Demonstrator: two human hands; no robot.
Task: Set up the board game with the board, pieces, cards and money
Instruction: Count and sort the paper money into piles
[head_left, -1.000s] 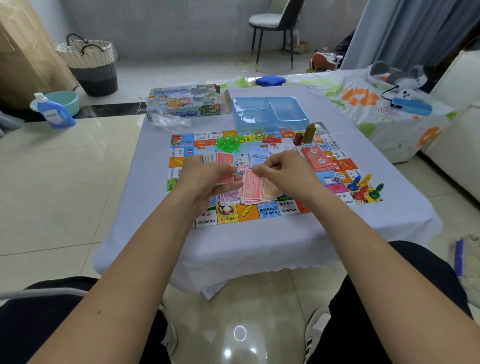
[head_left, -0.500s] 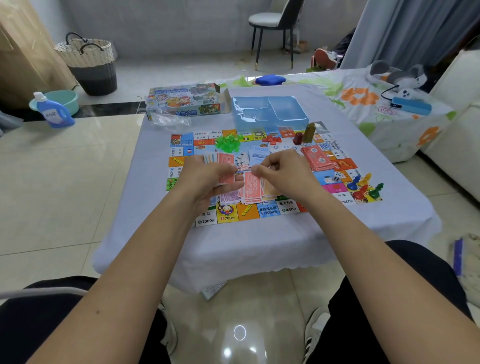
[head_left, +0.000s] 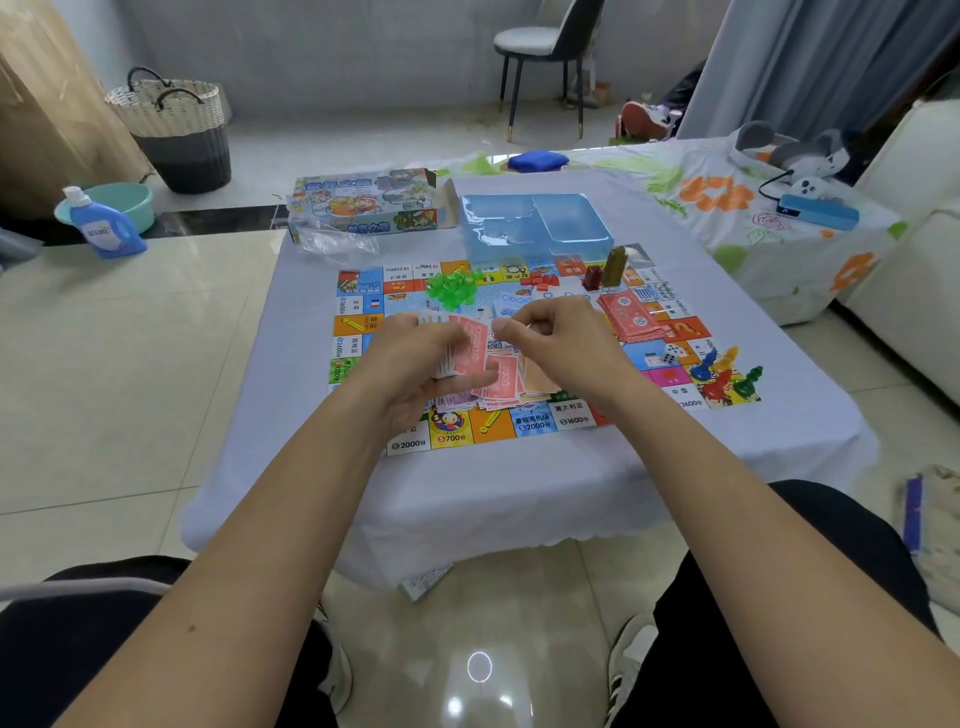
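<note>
In the head view, the board (head_left: 519, 358) lies flat on the table (head_left: 571, 483) at centre frame. Above it, the left hand (head_left: 415, 364) grips a fanned stack of red money notes (head_left: 470, 348), likely to sort them. The right hand (head_left: 550, 338) has curled fingers pinched at something too small to identify, over loose notes (head_left: 514, 384). Another red stack (head_left: 628, 317), dice (head_left: 670, 355) and pawns (head_left: 724, 376) sit at right.

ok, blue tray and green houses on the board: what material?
Blue tray: looks like thin moulded plastic, glossy and translucent, with formed compartments. Green houses: seemingly hard translucent plastic; light glows through the heap. Neither can be confirmed by look alone.
</note>
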